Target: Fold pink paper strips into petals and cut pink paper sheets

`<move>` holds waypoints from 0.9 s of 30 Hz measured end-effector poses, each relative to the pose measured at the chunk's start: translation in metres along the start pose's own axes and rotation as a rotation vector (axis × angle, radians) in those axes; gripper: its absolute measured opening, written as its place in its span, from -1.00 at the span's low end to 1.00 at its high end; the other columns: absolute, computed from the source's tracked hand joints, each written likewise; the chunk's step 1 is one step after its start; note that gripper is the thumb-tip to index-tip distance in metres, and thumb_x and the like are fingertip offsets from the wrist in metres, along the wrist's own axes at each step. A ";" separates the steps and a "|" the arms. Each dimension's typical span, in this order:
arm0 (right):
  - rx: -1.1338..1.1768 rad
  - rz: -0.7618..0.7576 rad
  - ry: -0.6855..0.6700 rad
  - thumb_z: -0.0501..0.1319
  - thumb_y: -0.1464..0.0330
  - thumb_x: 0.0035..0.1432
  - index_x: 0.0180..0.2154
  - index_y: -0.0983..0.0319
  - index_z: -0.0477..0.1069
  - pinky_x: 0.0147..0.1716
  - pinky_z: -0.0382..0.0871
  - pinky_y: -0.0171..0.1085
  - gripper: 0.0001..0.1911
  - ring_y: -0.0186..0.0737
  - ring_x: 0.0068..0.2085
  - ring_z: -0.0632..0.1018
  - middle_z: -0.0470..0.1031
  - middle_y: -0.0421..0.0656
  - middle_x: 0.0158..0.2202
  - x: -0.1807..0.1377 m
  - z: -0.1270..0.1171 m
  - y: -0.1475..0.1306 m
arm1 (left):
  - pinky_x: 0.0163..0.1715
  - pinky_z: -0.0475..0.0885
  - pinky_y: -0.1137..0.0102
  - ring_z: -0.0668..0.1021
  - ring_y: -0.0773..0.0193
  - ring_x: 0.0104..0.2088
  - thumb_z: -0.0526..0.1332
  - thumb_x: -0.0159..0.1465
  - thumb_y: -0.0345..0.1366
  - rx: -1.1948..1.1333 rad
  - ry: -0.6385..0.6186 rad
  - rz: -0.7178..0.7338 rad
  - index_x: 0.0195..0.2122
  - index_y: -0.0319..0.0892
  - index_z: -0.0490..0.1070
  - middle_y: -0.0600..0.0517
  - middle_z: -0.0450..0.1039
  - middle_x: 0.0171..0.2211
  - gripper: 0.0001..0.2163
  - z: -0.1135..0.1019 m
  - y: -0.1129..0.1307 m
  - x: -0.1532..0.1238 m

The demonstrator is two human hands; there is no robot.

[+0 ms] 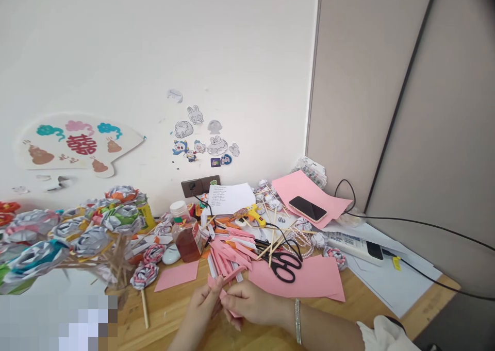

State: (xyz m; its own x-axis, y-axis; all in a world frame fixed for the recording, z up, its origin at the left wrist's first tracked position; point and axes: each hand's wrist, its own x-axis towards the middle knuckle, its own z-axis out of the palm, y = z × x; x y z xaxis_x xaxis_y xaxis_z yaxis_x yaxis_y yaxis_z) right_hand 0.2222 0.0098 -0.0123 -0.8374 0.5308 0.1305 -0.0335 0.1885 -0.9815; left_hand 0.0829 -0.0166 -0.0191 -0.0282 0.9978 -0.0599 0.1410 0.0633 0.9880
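Observation:
Both my hands meet low in the middle of the view over the wooden table. My left hand pinches a folded pink paper strip from the left. My right hand, with a bracelet at the wrist, grips the same strip from the right, fingers curled round it. A heap of more pink paper strips lies just beyond my hands. Black scissors rest on a pink paper sheet to the right.
A bunch of paper roses on sticks fills the left. A bottle of red liquid, a yellow glue gun, wooden sticks, a phone on pink paper, a power strip and cables crowd the back and right.

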 end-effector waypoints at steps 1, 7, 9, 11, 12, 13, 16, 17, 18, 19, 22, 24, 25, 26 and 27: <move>-0.032 0.007 -0.003 -0.09 0.08 0.14 -0.60 0.29 0.17 -0.60 0.13 -0.45 -0.54 -0.48 -0.63 0.25 0.20 -0.28 -0.68 -0.001 0.000 -0.001 | -0.71 0.00 0.48 0.10 0.48 -0.77 0.06 -0.12 0.22 -0.001 0.022 0.011 -0.83 -0.14 0.08 0.22 0.01 -0.86 -0.49 -0.001 0.002 -0.001; -0.080 -0.015 -0.008 -0.09 0.07 0.13 -0.58 0.29 0.19 -0.61 0.11 -0.47 -0.54 -0.49 -0.65 0.23 0.17 -0.30 -0.69 -0.003 -0.001 -0.002 | -0.66 0.07 0.46 0.15 0.41 -0.72 0.00 0.00 0.15 -0.010 0.093 0.068 -0.80 -0.13 0.10 0.19 0.06 -0.81 -0.53 -0.006 0.007 -0.005; -0.033 -0.005 -0.018 -0.08 0.05 0.12 -0.57 0.29 0.20 -0.62 0.11 -0.47 -0.53 -0.49 -0.65 0.24 0.18 -0.29 -0.68 -0.001 -0.002 0.000 | -0.65 0.09 0.45 0.17 0.39 -0.70 0.00 0.01 0.13 0.025 0.134 0.103 -0.81 -0.12 0.07 0.18 0.06 -0.80 -0.54 -0.008 0.008 -0.005; -0.053 -0.005 -0.010 -0.08 0.04 0.11 -0.58 0.29 0.20 -0.62 0.12 -0.47 -0.52 -0.49 -0.65 0.24 0.18 -0.29 -0.69 -0.001 -0.003 0.001 | -0.62 0.12 0.45 0.19 0.38 -0.69 0.00 0.03 0.11 0.063 0.175 0.135 -0.81 -0.11 0.06 0.17 0.08 -0.79 -0.55 -0.010 0.009 -0.005; -0.081 -0.009 0.002 -0.08 0.04 0.11 -0.58 0.29 0.20 -0.63 0.11 -0.47 -0.52 -0.49 -0.66 0.24 0.18 -0.30 -0.69 -0.001 -0.003 0.002 | -0.62 0.13 0.45 0.20 0.37 -0.69 -0.01 0.04 0.10 0.078 0.187 0.144 -0.81 -0.11 0.07 0.17 0.09 -0.79 -0.55 -0.011 0.010 -0.005; -0.107 -0.014 0.013 -0.07 0.05 0.11 -0.59 0.30 0.20 -0.63 0.11 -0.47 -0.52 -0.50 -0.66 0.23 0.17 -0.30 -0.70 -0.001 -0.004 0.002 | -0.62 0.14 0.45 0.21 0.37 -0.69 -0.02 0.05 0.09 0.087 0.192 0.149 -0.81 -0.11 0.08 0.17 0.09 -0.79 -0.55 -0.011 0.010 -0.004; -0.074 -0.016 0.002 -0.05 0.04 0.09 -0.58 0.30 0.22 -0.64 0.11 -0.48 -0.52 -0.51 -0.66 0.23 0.17 -0.30 -0.70 0.000 -0.004 0.004 | -0.64 0.13 0.45 0.21 0.37 -0.70 -0.04 0.07 0.08 0.085 0.197 0.164 -0.79 -0.12 0.12 0.17 0.11 -0.79 -0.56 -0.014 0.009 -0.004; -0.036 -0.010 -0.014 -0.04 0.03 0.08 -0.57 0.31 0.23 -0.64 0.12 -0.48 -0.52 -0.50 -0.66 0.24 0.18 -0.30 -0.69 0.000 -0.004 0.006 | -0.64 0.13 0.46 0.21 0.37 -0.70 -0.03 0.07 0.07 0.080 0.207 0.175 -0.78 -0.12 0.12 0.17 0.11 -0.79 -0.56 -0.015 0.009 -0.003; 0.004 -0.003 -0.027 -0.03 0.02 0.07 -0.56 0.32 0.24 -0.64 0.12 -0.48 -0.52 -0.50 -0.66 0.26 0.19 -0.29 -0.68 0.000 -0.004 0.007 | -0.65 0.13 0.46 0.21 0.37 -0.70 -0.03 0.08 0.07 0.076 0.223 0.187 -0.78 -0.12 0.11 0.17 0.11 -0.79 -0.57 -0.016 0.009 -0.003; 0.034 0.007 -0.032 -0.02 0.01 0.05 -0.55 0.32 0.25 -0.64 0.12 -0.48 -0.51 -0.50 -0.65 0.27 0.21 -0.28 -0.67 0.001 -0.004 0.008 | -0.64 0.13 0.46 0.22 0.37 -0.69 -0.03 0.08 0.06 0.074 0.236 0.196 -0.78 -0.12 0.11 0.17 0.11 -0.79 -0.57 -0.017 0.009 -0.003; 0.027 0.020 0.002 0.00 0.01 0.03 -0.54 0.33 0.27 -0.66 0.10 -0.49 -0.51 -0.50 -0.66 0.27 0.22 -0.28 -0.69 0.003 -0.005 0.011 | -0.62 0.15 0.46 0.23 0.35 -0.69 -0.05 0.11 0.04 0.079 0.260 0.203 -0.78 -0.11 0.10 0.17 0.12 -0.79 -0.57 -0.019 0.010 -0.003; 0.003 0.013 0.024 0.00 0.01 0.04 -0.55 0.33 0.27 -0.66 0.09 -0.49 -0.51 -0.51 -0.68 0.25 0.20 -0.29 -0.71 0.003 -0.007 0.011 | -0.62 0.15 0.46 0.24 0.35 -0.68 -0.05 0.11 0.04 0.096 0.265 0.195 -0.78 -0.12 0.11 0.16 0.13 -0.79 -0.57 -0.020 0.012 -0.003; 0.004 0.008 0.028 0.00 0.01 0.04 -0.55 0.33 0.27 -0.67 0.09 -0.49 -0.51 -0.51 -0.68 0.24 0.19 -0.30 -0.71 0.004 -0.008 0.011 | -0.63 0.14 0.46 0.23 0.36 -0.68 -0.04 0.10 0.04 0.107 0.274 0.188 -0.78 -0.12 0.12 0.16 0.12 -0.79 -0.57 -0.020 0.014 -0.003; 0.015 0.007 0.033 0.00 0.01 0.04 -0.55 0.33 0.27 -0.66 0.09 -0.48 -0.51 -0.51 -0.68 0.24 0.19 -0.30 -0.72 0.004 -0.009 0.011 | -0.63 0.13 0.47 0.22 0.36 -0.68 -0.03 0.10 0.05 0.119 0.289 0.184 -0.78 -0.12 0.12 0.16 0.11 -0.79 -0.57 -0.020 0.015 -0.003; 0.032 0.009 0.039 0.00 0.01 0.04 -0.54 0.33 0.28 -0.66 0.10 -0.48 -0.51 -0.50 -0.68 0.25 0.19 -0.30 -0.71 0.005 -0.010 0.012 | -0.64 0.11 0.47 0.22 0.37 -0.68 -0.01 0.09 0.05 0.131 0.308 0.183 -0.78 -0.12 0.11 0.17 0.10 -0.79 -0.57 -0.021 0.017 -0.003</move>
State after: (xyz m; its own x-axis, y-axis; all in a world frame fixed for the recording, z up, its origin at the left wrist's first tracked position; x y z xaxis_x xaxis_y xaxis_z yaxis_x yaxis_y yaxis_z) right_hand 0.2231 0.0224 -0.0218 -0.8156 0.5646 0.1263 -0.0437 0.1575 -0.9865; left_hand 0.0646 -0.0186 0.0009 -0.2836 0.9417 0.1813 0.2963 -0.0937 0.9505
